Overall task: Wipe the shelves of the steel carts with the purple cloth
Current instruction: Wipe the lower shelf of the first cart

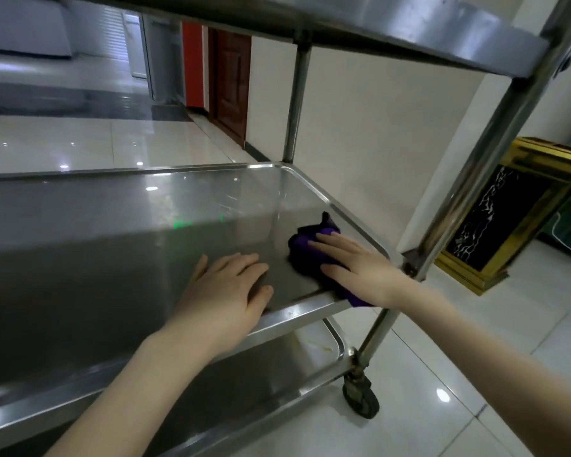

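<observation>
A crumpled purple cloth point(314, 250) lies on the middle shelf point(119, 232) of a shiny stainless-steel cart point(495, 153), in the shelf's near right corner, right of centre in the frame. The right hand point(353, 262) lies flat on top of it with the fingers stretched out and pointing toward the upper left, pressing the cloth against the steel; most of the cloth bulges out beyond the fingertips, and a purple end hangs over the shelf's front rim under the wrist. The left hand point(226, 291) rests just left of the cloth, apart from it, palm down and open on the bare shelf, thumb near the front rim. Below, at the lower centre of the frame, the bottom shelf point(310, 361) shows a small yellowish smear near its right end. A dark caster wheel point(360, 395) carries the cart's corner post over the glossy white tiled floor point(459, 374). At the right edge stands a black-and-gold marbled bin point(495, 222).
</observation>
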`<state>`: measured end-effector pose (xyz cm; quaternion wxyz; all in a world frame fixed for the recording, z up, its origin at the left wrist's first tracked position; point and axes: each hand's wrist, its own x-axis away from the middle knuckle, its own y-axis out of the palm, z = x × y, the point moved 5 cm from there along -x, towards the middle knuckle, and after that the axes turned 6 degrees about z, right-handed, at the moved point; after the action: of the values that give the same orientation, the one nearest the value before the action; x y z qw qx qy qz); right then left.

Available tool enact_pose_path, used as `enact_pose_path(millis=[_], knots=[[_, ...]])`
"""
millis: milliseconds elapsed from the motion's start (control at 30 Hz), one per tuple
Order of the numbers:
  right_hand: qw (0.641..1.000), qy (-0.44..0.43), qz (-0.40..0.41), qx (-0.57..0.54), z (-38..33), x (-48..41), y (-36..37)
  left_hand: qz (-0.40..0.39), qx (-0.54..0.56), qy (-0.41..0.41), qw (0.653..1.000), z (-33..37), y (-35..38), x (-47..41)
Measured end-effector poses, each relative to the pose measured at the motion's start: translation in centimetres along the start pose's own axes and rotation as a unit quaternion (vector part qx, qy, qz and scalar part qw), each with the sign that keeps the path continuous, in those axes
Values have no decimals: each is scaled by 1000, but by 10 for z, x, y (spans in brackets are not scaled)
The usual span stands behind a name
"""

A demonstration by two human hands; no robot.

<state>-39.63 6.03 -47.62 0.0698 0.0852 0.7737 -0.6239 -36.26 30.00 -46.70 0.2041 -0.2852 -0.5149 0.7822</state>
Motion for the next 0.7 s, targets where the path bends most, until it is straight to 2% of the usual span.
enact_pose_path(millis=[100,167,233,367,433,500,600,633,700], knots=[[986,152,-6,72,39,-29,-10,3,-7,2,1000,1,1,-1],[971,216,16,104,40,-47,-13,14,-16,2,1000,2,0,-3],[975,198,24,100,16,-53,-4,36,-26,1,999,3,-2,-5],[999,-33,23,17,-67,-27,23,125,-59,27,990,5,-19,7],[997,-76,-18,-28,-70,-24,25,141,-58,42,987,2,-23,20],[1000,-7,-2,-2,-38,-43,17,111,-57,46,991,-8,-25,38],[982,180,16,55,14,-70,-3,93,-84,41,991,-36,-37,70],[979,194,16,66,16,-75,-3,96,-92,28,991,-49,-42,81],[988,143,24,62,-10,-81,7,101,-105,-1,989,-71,-52,98]])
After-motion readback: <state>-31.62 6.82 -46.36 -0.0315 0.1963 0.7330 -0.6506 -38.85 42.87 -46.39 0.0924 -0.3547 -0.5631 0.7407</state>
